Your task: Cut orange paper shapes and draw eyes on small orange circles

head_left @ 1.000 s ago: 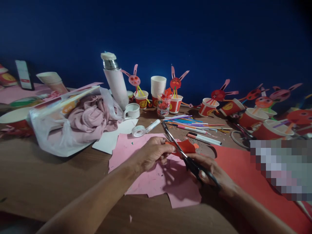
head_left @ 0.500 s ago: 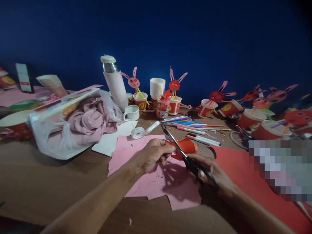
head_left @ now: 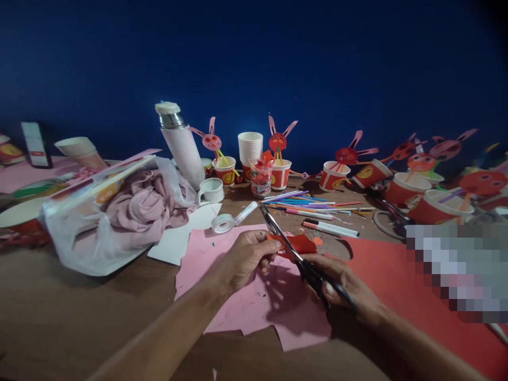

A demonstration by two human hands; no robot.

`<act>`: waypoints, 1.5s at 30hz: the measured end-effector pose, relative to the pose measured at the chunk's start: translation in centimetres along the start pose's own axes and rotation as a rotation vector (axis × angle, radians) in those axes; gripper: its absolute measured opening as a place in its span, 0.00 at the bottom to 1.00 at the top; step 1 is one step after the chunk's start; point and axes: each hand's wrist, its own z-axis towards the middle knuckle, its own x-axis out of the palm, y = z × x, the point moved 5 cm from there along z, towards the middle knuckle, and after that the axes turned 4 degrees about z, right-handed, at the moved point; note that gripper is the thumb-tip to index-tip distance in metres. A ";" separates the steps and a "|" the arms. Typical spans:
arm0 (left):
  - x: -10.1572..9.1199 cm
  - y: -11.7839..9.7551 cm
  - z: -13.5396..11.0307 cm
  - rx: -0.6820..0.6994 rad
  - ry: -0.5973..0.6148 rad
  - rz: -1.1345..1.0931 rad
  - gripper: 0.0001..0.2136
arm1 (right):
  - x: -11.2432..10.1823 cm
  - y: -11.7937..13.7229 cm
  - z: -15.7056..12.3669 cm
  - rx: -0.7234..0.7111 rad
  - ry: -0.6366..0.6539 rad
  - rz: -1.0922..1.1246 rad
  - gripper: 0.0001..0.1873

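My left hand [head_left: 250, 254] pinches a small piece of red-orange paper [head_left: 302, 243] between thumb and fingers. Black-handled scissors [head_left: 313, 275] are gripped in my right hand [head_left: 341, 283], their metal blades pointing up and to the left across the paper. The blades look nearly closed where they cross it; the exact cut line is too small to make out. Under both hands lies a pink sheet [head_left: 234, 312] with a ragged edge and dark specks of scrap. A larger red sheet [head_left: 381, 286] spreads to the right, partly beneath my right forearm.
Behind the hands are markers [head_left: 331, 228], a tape roll [head_left: 223, 224] and a white mug [head_left: 211, 190]. A thermos [head_left: 182, 153] stands near stacked paper cups [head_left: 250, 147]. Rabbit-faced paper cups [head_left: 280, 173] line the back. A plastic bag [head_left: 85, 238] with pink cloth sits left.
The view has shifted slightly, and the background things sit a little lower and further left. My hands keep the paper and scissors; the paper's visible part looks flatter, with an orange dot showing beside it.
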 end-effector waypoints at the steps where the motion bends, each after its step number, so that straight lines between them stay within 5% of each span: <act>1: 0.0 0.0 0.0 0.001 -0.002 0.006 0.07 | 0.0 0.0 0.0 -0.007 -0.003 -0.009 0.36; 45: 0.0 -0.4 -0.1 0.001 0.008 0.027 0.08 | 0.0 0.2 -0.2 0.115 -0.090 -0.008 0.38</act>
